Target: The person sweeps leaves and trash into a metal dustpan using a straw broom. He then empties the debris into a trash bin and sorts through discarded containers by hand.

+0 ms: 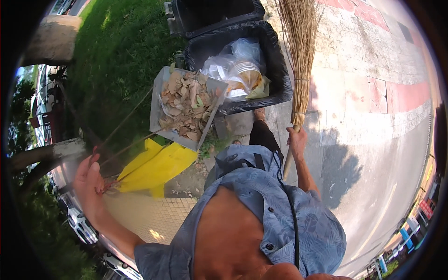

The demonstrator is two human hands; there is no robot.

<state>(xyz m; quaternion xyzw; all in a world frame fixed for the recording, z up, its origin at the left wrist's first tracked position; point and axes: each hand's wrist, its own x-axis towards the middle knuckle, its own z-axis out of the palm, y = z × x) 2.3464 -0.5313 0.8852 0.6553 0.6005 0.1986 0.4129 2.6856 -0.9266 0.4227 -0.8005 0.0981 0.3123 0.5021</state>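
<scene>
- Two hands are busy, each one closed around a long handle, so you have no free hand at this moment.
- Your left hand (88, 179) is shut around the thin stick handles (122, 150) of the dustpan (185, 106). You hold them at the far end, and this lets you lift the pan high without bending down.
- The dustpan is a flat grey tray, full of dry brown leaves (186, 103). It hangs tilted in the air, with its far edge touching or just over the near left rim of the bin (275, 60); I cannot tell which. The tilt is toward the bin, so the leaves can slide that way.
- The bin is black, lined with a black bag, and stands between the grass (121, 51) and the paved walk (354, 70). Inside it lie clear plastic bags and a paper cup (245, 74), near its middle.
- Your right hand (297, 140) grips the wooden handle of the straw broom (301, 51). The broom stands almost upright with the bristles up, just beside the right rim of the bin. Held so, it stays out of the way of the pan.
- A yellow sheet (156, 165) hangs under the stick handles, near your left hand; what it is, I cannot tell.
</scene>
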